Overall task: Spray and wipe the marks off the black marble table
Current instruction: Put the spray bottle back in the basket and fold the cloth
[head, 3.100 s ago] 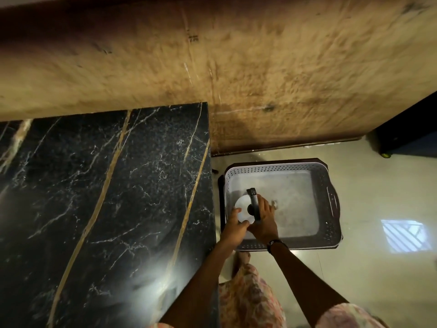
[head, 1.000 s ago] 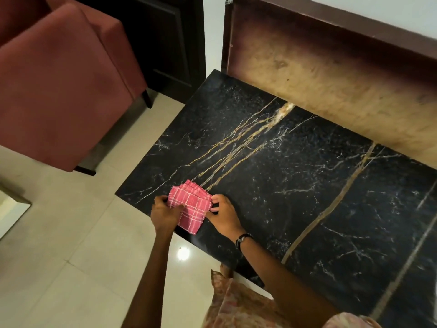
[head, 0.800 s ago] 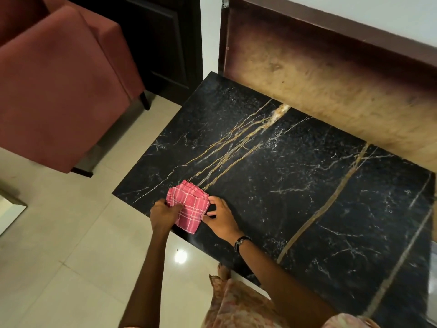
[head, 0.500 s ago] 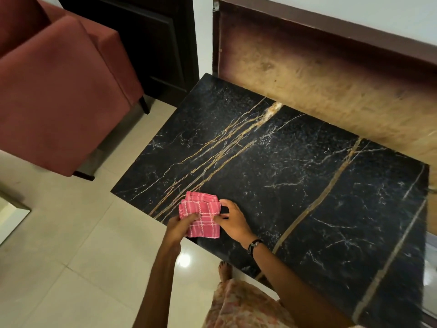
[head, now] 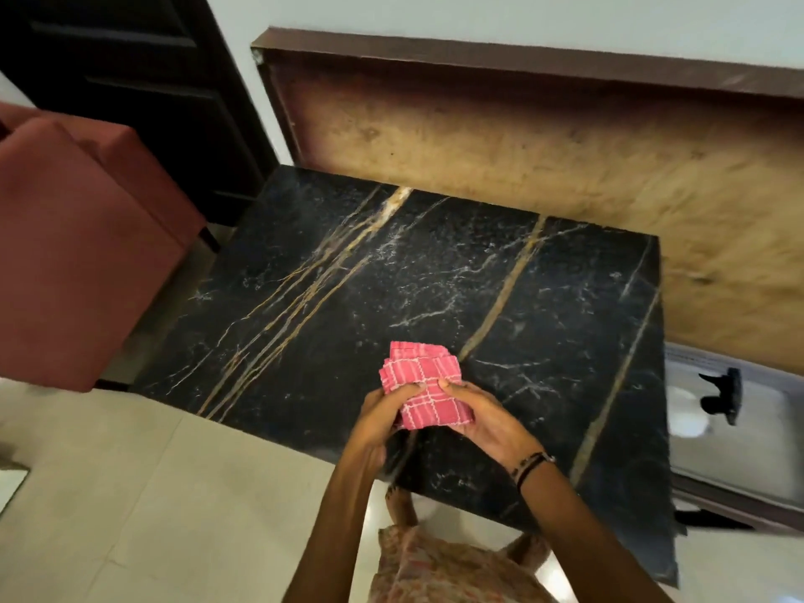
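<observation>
Where the folded pink-and-white checked cloth [head: 424, 387] lay near the front left corner half a second ago, it is now lifted and carried toward the middle of the front edge of the black gold-veined marble table [head: 304, 298]. Left hand [head: 383, 411] and right hand [head: 483, 417]: both grip the cloth, refolding it. Judgement: wiping resumes shortly. Dark spray bottle [head: 722, 396]: in the grey plastic basket [head: 748, 454], beyond the right edge.

Bare black marble worktop [head: 435, 276] open from 9 through 12 to 3 o'clock of folded red cloth [head: 424, 387]. Brown wall panel [head: 522, 145] bounding 12 o'clock edge; red armchair [head: 74, 254] close at 9; basin [head: 739, 428] beside 3 o'clock edge.
</observation>
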`<state>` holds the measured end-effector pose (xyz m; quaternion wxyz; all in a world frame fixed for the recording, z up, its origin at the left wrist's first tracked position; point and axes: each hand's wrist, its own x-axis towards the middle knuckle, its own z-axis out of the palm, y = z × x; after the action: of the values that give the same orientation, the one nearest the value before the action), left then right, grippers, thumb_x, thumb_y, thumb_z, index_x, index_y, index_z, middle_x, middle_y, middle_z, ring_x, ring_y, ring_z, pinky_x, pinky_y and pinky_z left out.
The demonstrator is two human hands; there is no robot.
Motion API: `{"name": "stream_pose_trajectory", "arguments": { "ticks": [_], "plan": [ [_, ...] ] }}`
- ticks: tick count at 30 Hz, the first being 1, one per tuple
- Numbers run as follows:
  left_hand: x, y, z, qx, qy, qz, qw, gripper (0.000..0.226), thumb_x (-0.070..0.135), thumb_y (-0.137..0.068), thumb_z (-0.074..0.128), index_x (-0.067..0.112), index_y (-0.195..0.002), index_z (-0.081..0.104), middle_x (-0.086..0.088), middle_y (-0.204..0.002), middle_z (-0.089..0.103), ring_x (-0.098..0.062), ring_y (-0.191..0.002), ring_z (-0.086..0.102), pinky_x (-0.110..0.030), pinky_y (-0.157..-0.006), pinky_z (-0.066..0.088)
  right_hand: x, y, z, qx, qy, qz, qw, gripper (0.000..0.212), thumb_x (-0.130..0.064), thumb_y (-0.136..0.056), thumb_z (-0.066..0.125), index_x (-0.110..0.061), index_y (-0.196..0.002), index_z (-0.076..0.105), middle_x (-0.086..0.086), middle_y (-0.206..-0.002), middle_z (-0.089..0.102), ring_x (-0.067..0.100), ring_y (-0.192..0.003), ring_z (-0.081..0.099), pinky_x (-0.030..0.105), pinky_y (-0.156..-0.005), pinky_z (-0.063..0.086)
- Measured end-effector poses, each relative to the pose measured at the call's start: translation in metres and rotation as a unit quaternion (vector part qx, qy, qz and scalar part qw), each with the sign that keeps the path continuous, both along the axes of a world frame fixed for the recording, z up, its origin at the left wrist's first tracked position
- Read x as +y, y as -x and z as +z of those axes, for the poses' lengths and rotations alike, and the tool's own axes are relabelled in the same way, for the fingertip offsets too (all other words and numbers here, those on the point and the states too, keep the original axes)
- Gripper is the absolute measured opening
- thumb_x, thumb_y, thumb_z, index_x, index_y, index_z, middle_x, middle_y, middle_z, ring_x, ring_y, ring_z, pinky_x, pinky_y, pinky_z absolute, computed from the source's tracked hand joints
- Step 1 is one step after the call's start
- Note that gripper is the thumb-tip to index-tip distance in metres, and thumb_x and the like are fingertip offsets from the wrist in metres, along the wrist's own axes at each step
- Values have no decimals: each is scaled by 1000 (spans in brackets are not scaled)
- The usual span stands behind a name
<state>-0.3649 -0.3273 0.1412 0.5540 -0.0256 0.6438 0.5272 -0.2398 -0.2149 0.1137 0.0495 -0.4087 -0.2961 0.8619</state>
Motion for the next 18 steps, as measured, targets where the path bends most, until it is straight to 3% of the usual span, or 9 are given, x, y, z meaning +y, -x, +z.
{"name": "stream_pose_trajectory", "arguments": {
  "ticks": [5, 10, 15, 18],
  "plan": [
    [55, -90, 18, 38, -14, -57, 998, 45, 33, -78, 70, 24, -119, 55, -3, -109, 68, -17, -97, 64, -29, -75, 50, 54, -97, 24, 3, -46, -40, 998, 52, -16, -75, 74, -12, -125, 58, 13, -119, 68, 27, -111, 64, 39, -95, 51],
    [115, -184, 13, 9, -37, -117, 992, 52, 33, -76, 72, 23, -125, 55, -3, -114, 69, -20, -104, 65, -41, -93, 52, 102, -202, 35, -7, -75, -83, 994, 49, -7, -74, 70, -11, -122, 59, 13, -110, 70, 24, -99, 67, 32, -81, 55],
    [175, -271, 1, -8, -43, -145, 989, 51, 26, -74, 75, 21, -120, 53, -6, -116, 68, -20, -104, 66, -37, -86, 55, 141, -295, 36, -50, -90, -176, 979, 32, -3, -87, 60, -12, -118, 57, 10, -103, 69, 22, -91, 66, 33, -77, 54],
    [203, -312, 4, -2, -42, -193, 980, 46, 23, -79, 70, 16, -119, 49, -7, -116, 65, -17, -101, 65, -27, -79, 54, 159, -346, 33, -61, -95, -234, 966, 38, -7, -85, 62, -12, -122, 55, 13, -112, 68, 26, -102, 65, 36, -85, 53]
  ]
}}
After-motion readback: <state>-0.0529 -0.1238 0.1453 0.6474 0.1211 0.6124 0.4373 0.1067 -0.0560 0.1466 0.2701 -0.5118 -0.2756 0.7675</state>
